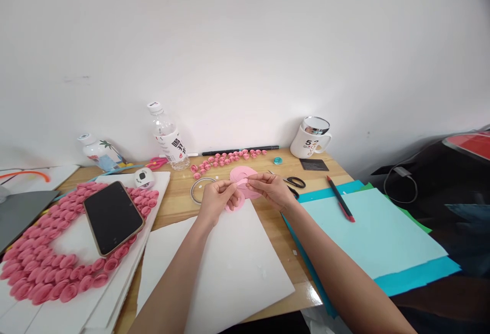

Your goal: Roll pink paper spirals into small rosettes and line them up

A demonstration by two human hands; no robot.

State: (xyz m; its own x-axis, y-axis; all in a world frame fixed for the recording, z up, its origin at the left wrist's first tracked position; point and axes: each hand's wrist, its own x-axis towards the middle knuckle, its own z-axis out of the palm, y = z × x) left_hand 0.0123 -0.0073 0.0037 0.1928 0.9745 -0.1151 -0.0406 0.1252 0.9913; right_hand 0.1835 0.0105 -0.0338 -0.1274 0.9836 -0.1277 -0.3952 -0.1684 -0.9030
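Note:
A pink paper spiral is pinched between both hands above the top of a white sheet. My left hand closes thumb and fingers on one part of it. My right hand pinches the strip a little further right. Partly hidden behind my fingers, more pink cut paper lies on the wooden table. A roll of tape rests just left of my left hand. Beside my right hand are black-handled scissors, their blades partly covered by the hand.
Rolled pink paper flowers line the back, near a teal one. A bottle and a mug stand by the wall. Left lies a phone on a pink flower wreath; right, a pen on blue paper.

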